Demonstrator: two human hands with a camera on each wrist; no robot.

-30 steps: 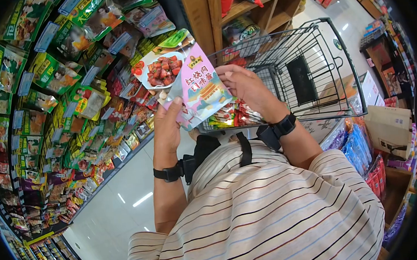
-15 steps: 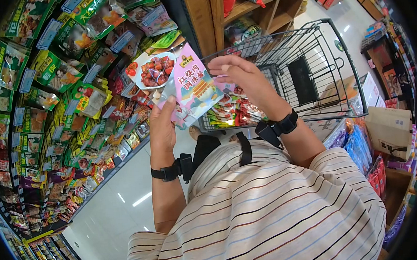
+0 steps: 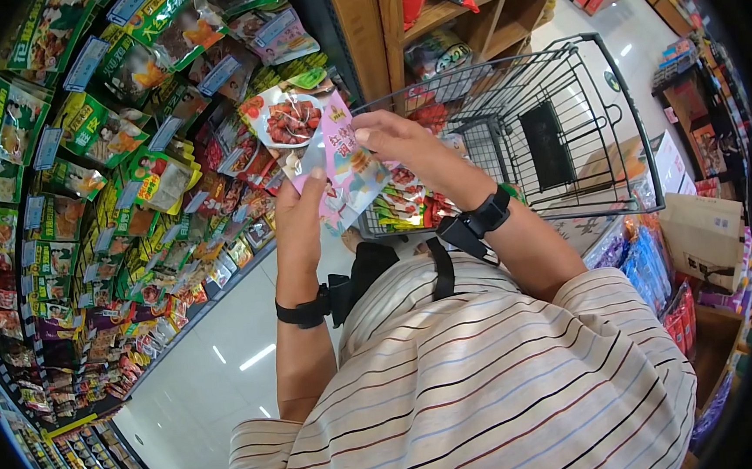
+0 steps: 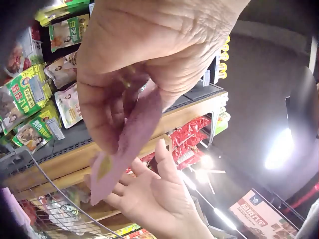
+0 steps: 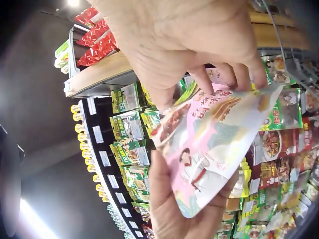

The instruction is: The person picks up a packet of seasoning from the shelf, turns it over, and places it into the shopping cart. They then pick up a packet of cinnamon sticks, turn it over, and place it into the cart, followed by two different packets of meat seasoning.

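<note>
The left hand (image 3: pixel 299 221) pinches the pink packet (image 3: pixel 329 158) by its near edge, thumb on the printed face; the right hand (image 3: pixel 422 151), thumb apart from its fingers, lies over the opposite edge. Hanging packets (image 3: pixel 161 184) crowd left of that grip, a wire cart (image 3: pixel 546 144) stands rightward, and pale floor (image 3: pixel 227 354) stretches nearer the person.

Hands (image 3: pixel 300 227) at pink packet (image 3: pixel 333 157), right fingertips (image 3: pixel 371 137) apparently touching, wire cart (image 3: pixel 546 144) alongside
</note>
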